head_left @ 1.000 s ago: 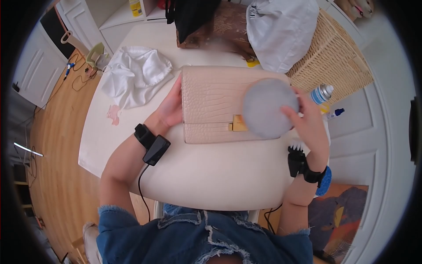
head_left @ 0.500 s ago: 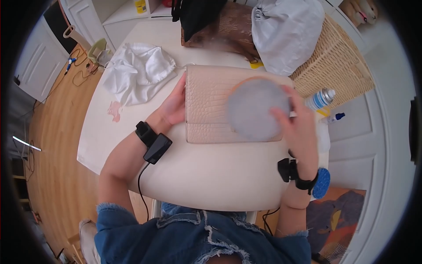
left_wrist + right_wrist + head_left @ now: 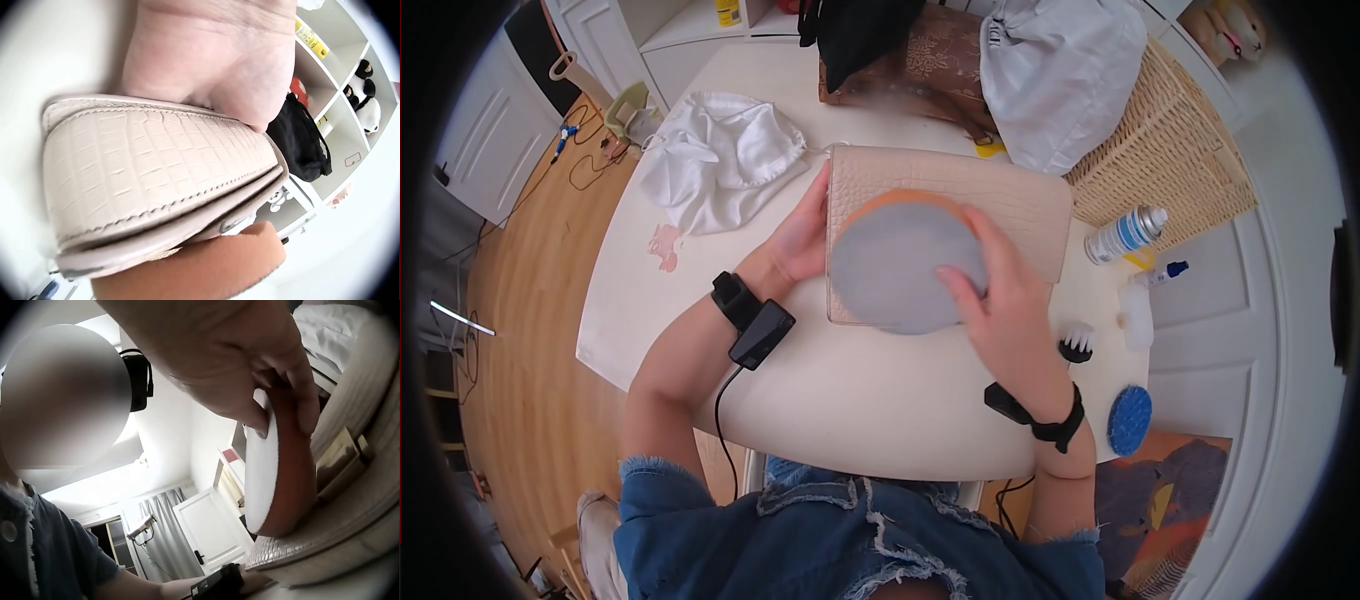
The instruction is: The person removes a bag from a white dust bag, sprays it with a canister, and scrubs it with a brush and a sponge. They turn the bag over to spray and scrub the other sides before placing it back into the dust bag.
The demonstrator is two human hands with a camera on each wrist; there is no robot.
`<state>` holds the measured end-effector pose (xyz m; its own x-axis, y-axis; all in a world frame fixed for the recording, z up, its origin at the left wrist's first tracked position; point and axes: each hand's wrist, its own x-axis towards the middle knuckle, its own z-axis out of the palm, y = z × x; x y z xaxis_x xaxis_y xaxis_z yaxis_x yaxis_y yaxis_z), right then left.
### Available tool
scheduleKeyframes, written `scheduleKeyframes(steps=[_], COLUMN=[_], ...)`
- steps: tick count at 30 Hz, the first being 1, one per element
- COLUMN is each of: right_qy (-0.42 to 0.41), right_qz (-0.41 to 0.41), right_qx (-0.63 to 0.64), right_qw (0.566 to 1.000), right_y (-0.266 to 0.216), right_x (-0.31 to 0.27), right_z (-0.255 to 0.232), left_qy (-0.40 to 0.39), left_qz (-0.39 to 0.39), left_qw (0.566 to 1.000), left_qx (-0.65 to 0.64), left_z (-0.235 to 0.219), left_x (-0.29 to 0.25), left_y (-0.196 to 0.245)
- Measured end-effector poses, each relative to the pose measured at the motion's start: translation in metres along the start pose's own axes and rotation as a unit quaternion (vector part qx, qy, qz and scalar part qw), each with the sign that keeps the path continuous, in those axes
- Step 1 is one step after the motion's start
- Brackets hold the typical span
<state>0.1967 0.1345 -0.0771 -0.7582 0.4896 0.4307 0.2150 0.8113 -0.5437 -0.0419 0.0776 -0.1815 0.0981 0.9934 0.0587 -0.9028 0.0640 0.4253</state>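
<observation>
A pale pink crocodile-textured handbag [image 3: 1020, 200] lies on the white table with its front up. My left hand [image 3: 802, 240] rests against the bag's left side; in the left wrist view its palm [image 3: 212, 56] meets the lower edge, and the fingers are hidden behind the bag. My right hand [image 3: 1015, 310] pinches the edge of a round sponge pad [image 3: 905, 265], grey-white on one face and orange-brown on the other. That pad stands tilted, its orange-brown side [image 3: 294, 469] against the bag's front. Beside it in the right wrist view shows the gold clasp [image 3: 340, 462].
Right of the bag are a spray can [image 3: 1125, 235], a small brush [image 3: 1077, 343], a white bottle [image 3: 1137, 315] and a blue scrubbing pad [image 3: 1130, 420]. White cloth [image 3: 720, 165] lies at the left. A brown bag [image 3: 945, 60], white dust bag [image 3: 1060, 80] and wicker basket [image 3: 1170, 140] stand behind.
My right hand has slid the sponge pad leftward across the bag's front, from its right part to its lower left. My left hand has stayed at the bag's left side.
</observation>
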Motion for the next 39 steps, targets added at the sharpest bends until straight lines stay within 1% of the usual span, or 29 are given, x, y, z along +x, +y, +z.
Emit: scheduleKeyframes(steps=[1,2,4,5,7,8,10,11,13,15,16,18,19,20,21,22,24,28,30,31,33,34,36,38,39], right_qy=[0.000,0.000,-0.007,-0.008,0.030,0.028,0.097,0.097,0.086,0.060,0.062,-0.012,-0.011,0.003,0.016,0.015,0.105,0.102,-0.006,-0.004,-0.084,-0.084,-0.047,-0.020,-0.021], right_qz=[-0.031,-0.032,-0.073,-0.073,0.073,0.072,0.140,0.139,0.067,-0.060,-0.058,-0.077,-0.075,-0.040,-0.006,-0.007,0.004,-0.024,-0.059,-0.057,-0.036,-0.035,0.001,0.058,0.057], right_qx=[-0.026,-0.025,-0.022,-0.021,-0.030,-0.030,0.077,0.077,-0.004,-0.067,-0.066,-0.053,-0.052,-0.050,-0.049,-0.049,-0.041,-0.050,-0.030,-0.029,-0.002,-0.003,-0.065,-0.071,-0.071], right_qw=[0.999,0.999,0.997,0.997,0.996,0.997,0.982,0.982,0.994,0.994,0.994,0.996,0.996,0.998,0.999,0.999,0.994,0.993,0.998,0.998,0.996,0.996,0.997,0.996,0.996], right_y=[0.002,0.002,0.003,0.004,0.007,0.008,0.009,0.010,0.014,0.007,0.000,-0.011,-0.012,-0.009,-0.005,0.000,0.009,-0.007,-0.016,-0.016,-0.015,-0.014,-0.007,0.009,0.012], right_x=[-0.001,-0.001,0.000,0.002,0.010,0.013,0.016,0.015,0.010,0.002,-0.001,-0.004,-0.002,0.001,0.004,0.006,0.010,0.002,-0.005,-0.006,-0.008,-0.006,0.001,0.002,0.004], right_z=[0.005,0.005,0.001,-0.007,-0.030,-0.035,-0.041,-0.037,-0.019,0.006,0.010,0.013,0.009,0.001,-0.006,-0.010,-0.017,0.000,0.013,0.013,0.010,0.004,-0.021,-0.047,-0.060], left_qy=[0.000,0.013,0.027,0.033,0.040,0.034,0.029,0.037,0.045,0.002,0.002,0.088,0.089,0.014,-0.062,-0.062,0.030,0.022,0.096,0.097,0.042,0.042,0.018,0.020,0.021], left_qz=[0.000,0.009,0.019,0.020,0.023,0.013,0.003,0.004,0.004,0.002,0.001,0.012,0.010,0.004,-0.001,0.000,0.005,0.002,0.016,0.014,0.005,0.004,0.005,0.008,0.009], left_qw=[1.000,1.000,0.999,0.999,0.998,0.999,0.999,0.999,0.999,1.000,1.000,0.995,0.995,1.000,0.997,0.997,0.999,1.000,0.994,0.994,0.999,0.999,1.000,1.000,1.000], left_qx=[0.000,-0.005,-0.010,0.011,0.031,0.025,0.019,0.015,0.012,-0.013,-0.012,0.041,0.041,-0.001,-0.044,-0.044,0.012,-0.004,0.046,0.047,-0.018,-0.019,0.013,0.013,0.013], left_z=[0.001,0.003,0.005,0.006,0.005,0.003,0.002,0.003,0.003,0.004,0.008,0.030,0.020,0.002,-0.002,-0.005,0.004,0.009,0.031,0.028,0.015,0.008,0.000,0.001,0.001], left_x=[0.000,0.001,0.001,0.000,-0.001,-0.001,0.000,0.000,0.000,-0.001,-0.003,-0.007,-0.005,-0.002,0.000,0.000,0.001,-0.002,-0.007,-0.006,-0.003,-0.001,0.001,0.000,0.000], left_y=[-0.001,-0.002,-0.001,-0.001,-0.001,-0.001,-0.001,-0.001,0.000,0.000,-0.001,-0.003,-0.003,-0.002,-0.001,-0.001,-0.001,-0.002,-0.004,-0.004,-0.004,-0.003,-0.001,-0.001,-0.001])
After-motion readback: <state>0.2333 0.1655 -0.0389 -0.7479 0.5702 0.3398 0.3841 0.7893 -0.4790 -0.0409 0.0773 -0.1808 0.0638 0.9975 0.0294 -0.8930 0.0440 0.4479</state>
